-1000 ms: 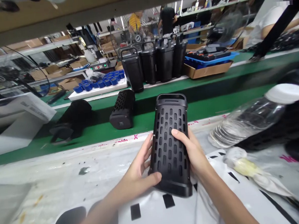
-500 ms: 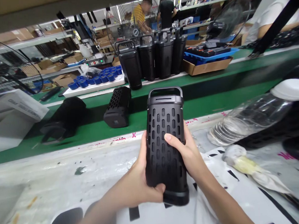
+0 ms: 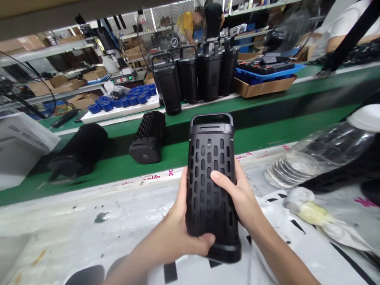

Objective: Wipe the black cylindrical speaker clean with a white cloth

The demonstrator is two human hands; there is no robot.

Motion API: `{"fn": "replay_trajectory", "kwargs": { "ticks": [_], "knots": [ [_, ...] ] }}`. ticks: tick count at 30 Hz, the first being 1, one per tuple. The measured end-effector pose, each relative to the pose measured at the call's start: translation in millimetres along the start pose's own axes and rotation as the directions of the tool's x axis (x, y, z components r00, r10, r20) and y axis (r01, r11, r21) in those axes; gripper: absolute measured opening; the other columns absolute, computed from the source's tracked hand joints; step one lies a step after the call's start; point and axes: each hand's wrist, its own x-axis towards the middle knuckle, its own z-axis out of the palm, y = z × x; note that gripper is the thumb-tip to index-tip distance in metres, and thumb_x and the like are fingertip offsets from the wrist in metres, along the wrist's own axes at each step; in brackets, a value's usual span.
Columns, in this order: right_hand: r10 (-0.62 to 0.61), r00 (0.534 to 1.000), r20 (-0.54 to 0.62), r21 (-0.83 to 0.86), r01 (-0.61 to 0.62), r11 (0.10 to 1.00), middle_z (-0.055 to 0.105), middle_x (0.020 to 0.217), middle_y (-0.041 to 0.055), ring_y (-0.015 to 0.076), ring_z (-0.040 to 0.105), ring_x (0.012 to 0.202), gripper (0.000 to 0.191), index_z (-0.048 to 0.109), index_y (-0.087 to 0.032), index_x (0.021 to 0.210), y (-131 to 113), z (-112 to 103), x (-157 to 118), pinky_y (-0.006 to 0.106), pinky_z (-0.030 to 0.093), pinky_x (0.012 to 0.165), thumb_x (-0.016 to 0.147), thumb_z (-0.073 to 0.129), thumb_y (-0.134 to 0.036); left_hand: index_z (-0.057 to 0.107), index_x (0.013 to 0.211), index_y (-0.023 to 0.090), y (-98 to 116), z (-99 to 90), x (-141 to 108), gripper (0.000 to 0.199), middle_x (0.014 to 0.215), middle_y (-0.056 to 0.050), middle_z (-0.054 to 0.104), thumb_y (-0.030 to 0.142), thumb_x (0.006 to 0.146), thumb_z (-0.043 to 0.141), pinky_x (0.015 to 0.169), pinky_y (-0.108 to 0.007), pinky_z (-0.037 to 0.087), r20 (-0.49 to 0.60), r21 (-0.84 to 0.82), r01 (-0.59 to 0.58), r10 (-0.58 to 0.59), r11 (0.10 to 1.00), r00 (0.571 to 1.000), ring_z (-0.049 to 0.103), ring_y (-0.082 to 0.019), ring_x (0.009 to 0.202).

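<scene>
Both my hands hold a black perforated speaker housing (image 3: 212,175) with a carry handle at its top, tilted slightly away from me above the white work surface (image 3: 84,219). My left hand (image 3: 179,230) wraps its lower left side, thumb across the front near the base. My right hand (image 3: 241,195) grips the right side, thumb resting on the grille. A second, similar housing (image 3: 147,137) lies on its side on the green conveyor belt (image 3: 257,133), beyond my hands.
Several upright black housings (image 3: 192,77) stand in a row behind the belt, beside a tray of blue caps (image 3: 122,101) and a cardboard box (image 3: 264,85). A clear plastic bottle (image 3: 320,150) and crumpled wrapper (image 3: 315,214) lie to the right. A dark object (image 3: 80,150) lies on the belt at left. People work in the background.
I have raised the housing more upright, so its handle came into view, and my left hand closed more firmly around its lower part. The view shifted slightly.
</scene>
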Motion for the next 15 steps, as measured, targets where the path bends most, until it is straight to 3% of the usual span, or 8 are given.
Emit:
{"fn": "replay_trajectory", "kwargs": {
  "ticks": [4, 6, 7, 9, 11, 13, 15],
  "knots": [
    [0.068, 0.998, -0.013, 0.081, -0.067, 0.994, 0.066, 0.123, 0.0018, 0.0215, 0.064, 0.112, 0.065, 0.052, -0.025, 0.133, -0.4, -0.6, 3.3, 0.027, 0.055, 0.091, 0.078, 0.084, -0.043, -0.01, 0.156, 0.04, -4.0, 9.3, 4.7, 0.123, 0.168, -0.002, 0.014, 0.017, 0.074, 0.079, 0.109, -0.035, 0.05, -0.063, -0.121, -0.082, 0.075, 0.989, 0.995, 0.033, -0.029, 0.149],
    [0.12, 0.993, -0.008, 0.139, -0.117, 0.983, 0.067, 0.123, 0.0013, 0.0226, 0.066, 0.109, 0.066, 0.053, -0.027, 0.133, 0.6, -2.5, 4.7, 0.03, 0.056, 0.092, 0.077, 0.084, -0.042, -0.001, 0.157, 0.042, -6.3, 10.9, 4.9, 0.123, 0.166, -0.001, 0.019, 0.032, 0.071, 0.086, 0.114, -0.038, 0.044, -0.119, -0.098, -0.114, 0.102, 0.989, 0.988, 0.034, -0.029, 0.147],
    [0.157, 0.988, 0.004, 0.171, -0.156, 0.973, 0.069, 0.12, 0.0025, 0.024, 0.067, 0.106, 0.063, 0.057, -0.025, 0.13, 2.0, -4.4, 5.5, 0.032, 0.057, 0.089, 0.076, 0.083, -0.043, 0.007, 0.156, 0.043, -7.1, 10.5, 4.1, 0.116, 0.164, 0.0, 0.023, 0.043, 0.071, 0.086, 0.114, -0.039, 0.043, -0.16, -0.05, -0.134, 0.124, 0.99, 0.979, 0.034, -0.029, 0.146],
    [0.246, 0.968, 0.042, 0.232, -0.249, 0.94, 0.073, 0.105, 0.0073, 0.0282, 0.07, 0.094, 0.05, 0.067, -0.019, 0.113, 7.0, -10.0, 7.4, 0.037, 0.059, 0.08, 0.074, 0.077, -0.049, 0.032, 0.151, 0.044, -7.5, 8.5, 1.3, 0.082, 0.156, -0.001, 0.036, 0.059, 0.081, 0.072, 0.109, -0.039, 0.043, -0.248, 0.07, -0.182, 0.194, 0.981, 0.949, 0.039, -0.029, 0.14],
    [0.303, 0.95, 0.079, 0.273, -0.313, 0.91, 0.073, 0.084, 0.0096, 0.0301, 0.071, 0.082, 0.044, 0.071, -0.016, 0.091, 14.6, -16.2, 9.6, 0.04, 0.06, 0.072, 0.075, 0.067, -0.057, 0.043, 0.144, 0.046, -7.1, 6.3, -2.3, 0.052, 0.15, 0.0, 0.043, 0.058, 0.094, 0.054, 0.106, -0.039, 0.042, -0.306, 0.16, -0.232, 0.271, 0.96, 0.912, 0.043, -0.027, 0.136],
    [0.295, 0.951, 0.09, 0.292, -0.309, 0.905, 0.07, 0.072, 0.0071, 0.0266, 0.069, 0.073, 0.044, 0.069, -0.018, 0.083, 22.9, -20.8, 11.9, 0.039, 0.059, 0.069, 0.079, 0.06, -0.062, 0.031, 0.148, 0.053, -7.4, 5.4, -5.3, 0.055, 0.157, 0.004, 0.034, 0.053, 0.097, 0.053, 0.112, -0.041, 0.037, -0.316, 0.188, -0.257, 0.306, 0.948, 0.898, 0.035, -0.026, 0.143],
    [0.243, 0.966, 0.086, 0.281, -0.258, 0.924, 0.067, 0.073, 0.0039, 0.0202, 0.066, 0.069, 0.046, 0.067, -0.018, 0.087, 29.9, -22.6, 13.9, 0.036, 0.057, 0.071, 0.088, 0.056, -0.063, 0.012, 0.151, 0.056, -9.2, 6.0, -7.2, 0.076, 0.166, 0.01, 0.015, 0.055, 0.092, 0.059, 0.12, -0.045, 0.029, -0.27, 0.157, -0.253, 0.288, 0.955, 0.919, 0.017, -0.028, 0.152]
  ]
}}
